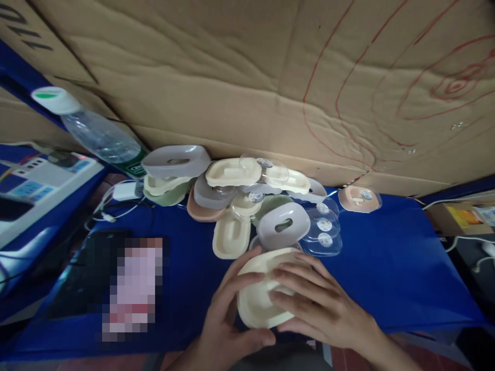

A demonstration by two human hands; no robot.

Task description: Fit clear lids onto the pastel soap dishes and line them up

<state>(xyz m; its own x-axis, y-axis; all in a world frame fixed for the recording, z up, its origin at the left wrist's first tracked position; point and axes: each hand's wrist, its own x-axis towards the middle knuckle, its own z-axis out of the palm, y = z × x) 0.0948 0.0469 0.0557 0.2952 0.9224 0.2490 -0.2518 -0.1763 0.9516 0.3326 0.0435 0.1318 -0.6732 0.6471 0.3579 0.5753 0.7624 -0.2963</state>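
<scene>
A cream oval dish (pixel 257 299) is held between both hands near the table's front edge. My left hand (pixel 235 309) grips its left side, thumb at the near rim and fingers at the far rim. Over the right part of the dish lies my right hand (pixel 317 299), its fingers reaching inside and hiding that side. Just beyond stands a grey-lilac oval dish (pixel 270 229) with a slot in it. A cream dish (pixel 231 237) lies to its left, and clear plastic lids (pixel 325 239) with round stickers lie to its right.
Stacked grey, cream, green and peach dishes (pixel 176 162) line the cardboard wall (pixel 232 77). A bottle (pixel 104 136), a white charger (pixel 127 190) and a power strip (pixel 58 180) are at left. One peach dish (pixel 353 201) sits at right on the blue table (pixel 390 268).
</scene>
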